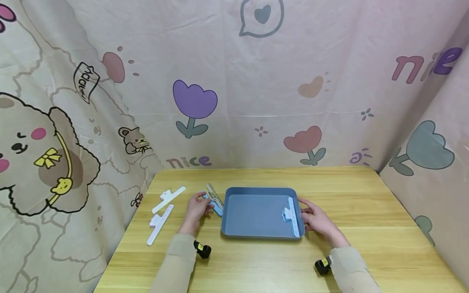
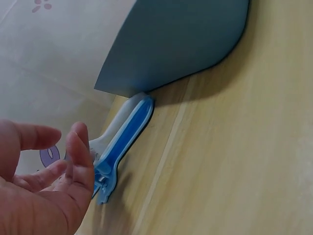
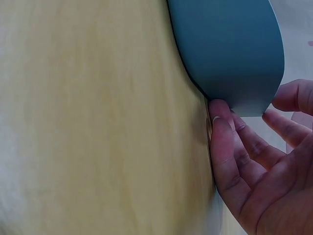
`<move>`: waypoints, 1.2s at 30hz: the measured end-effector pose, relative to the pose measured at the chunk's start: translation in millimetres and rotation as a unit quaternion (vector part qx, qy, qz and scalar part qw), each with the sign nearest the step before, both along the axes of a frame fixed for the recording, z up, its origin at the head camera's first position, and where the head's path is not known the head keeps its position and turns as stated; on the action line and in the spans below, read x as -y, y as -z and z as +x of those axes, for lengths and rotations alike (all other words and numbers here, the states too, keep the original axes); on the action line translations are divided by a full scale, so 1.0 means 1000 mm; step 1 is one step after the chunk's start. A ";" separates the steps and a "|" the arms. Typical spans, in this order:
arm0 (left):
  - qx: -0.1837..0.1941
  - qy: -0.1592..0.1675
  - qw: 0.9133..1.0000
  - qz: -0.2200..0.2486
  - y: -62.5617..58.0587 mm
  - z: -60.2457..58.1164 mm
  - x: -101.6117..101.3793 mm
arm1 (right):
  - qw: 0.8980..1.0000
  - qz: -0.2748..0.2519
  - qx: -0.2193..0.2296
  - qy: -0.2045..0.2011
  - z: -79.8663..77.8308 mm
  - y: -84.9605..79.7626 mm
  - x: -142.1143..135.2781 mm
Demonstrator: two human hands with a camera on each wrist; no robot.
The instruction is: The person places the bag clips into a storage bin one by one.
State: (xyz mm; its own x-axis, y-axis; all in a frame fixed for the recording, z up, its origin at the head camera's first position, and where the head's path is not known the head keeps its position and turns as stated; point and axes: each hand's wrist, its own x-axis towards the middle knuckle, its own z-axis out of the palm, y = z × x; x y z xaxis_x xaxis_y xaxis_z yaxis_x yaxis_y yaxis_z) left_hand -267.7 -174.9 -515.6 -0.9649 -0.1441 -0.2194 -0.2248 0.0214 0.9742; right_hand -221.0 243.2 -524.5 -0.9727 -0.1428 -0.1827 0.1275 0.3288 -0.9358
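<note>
A grey-blue tray [image 1: 256, 237] lies on the table. Inside it, along the right side, rests a pale blue ruler clip [image 1: 293, 217]. My right hand [image 1: 318, 219] rests at the tray's right end; in the right wrist view its fingertips touch the outer wall [image 3: 230, 63], low down and near the rim. Just outside the tray's left end is a blue long-barred clip [image 2: 129, 129] with a paler bar beside the blue one. My left hand [image 1: 196, 209] is at this clip with loosely bent fingers, the thumb apart from them. Whether it touches the clip is hard to tell.
Two white ruler clips, an upper one [image 1: 168, 199] and a lower one [image 1: 160, 224], lie at the table's left. Behind the wooden table [image 1: 340, 191] hangs a printed cloth [image 1: 238, 81], which also covers both sides.
</note>
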 end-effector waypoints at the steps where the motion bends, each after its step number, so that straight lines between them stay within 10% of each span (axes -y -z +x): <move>1: 0.003 -0.001 1.000 0.005 0.000 0.000 0.000 | 1.000 -0.002 0.003 0.005 0.000 0.000 0.000; 36: 0.028 0.010 0.999 0.031 0.000 -0.024 -0.012 | 1.000 -0.014 0.002 0.000 0.000 -0.002 0.000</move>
